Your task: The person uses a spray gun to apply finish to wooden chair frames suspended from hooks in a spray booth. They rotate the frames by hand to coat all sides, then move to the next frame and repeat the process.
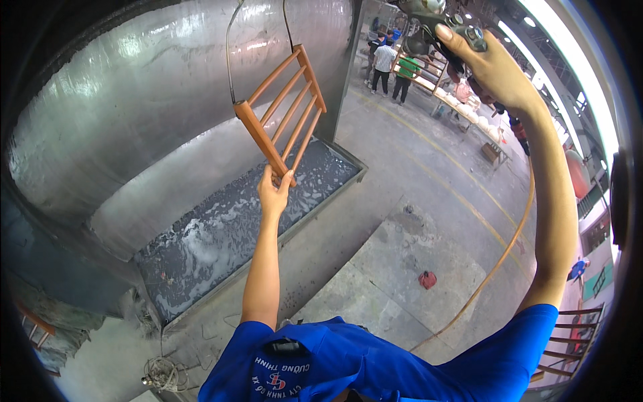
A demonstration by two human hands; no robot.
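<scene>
A brown slatted wooden chair back [258,134] hangs tilted from two thin wire hooks [231,60] in front of a shiny metal wall. My left hand [273,195] pinches its lower end between thumb and fingers. Raised high at the upper right, my right hand [499,74] is wrapped round a dark spray gun [422,33] with metal fittings. Part of the gun is cut off by the top edge, and some of my fingers are hidden behind it. An orange-brown hose [516,234] runs down from near the gun to the floor.
Below the chair back lies a metal-edged trough [315,218] of dark, foamy water, backed by the curved metal wall [167,80]. A red lump [427,280] sits on the concrete floor. Several people [385,63] stand by a long table beyond. More slatted wood [573,338] stands at the lower right.
</scene>
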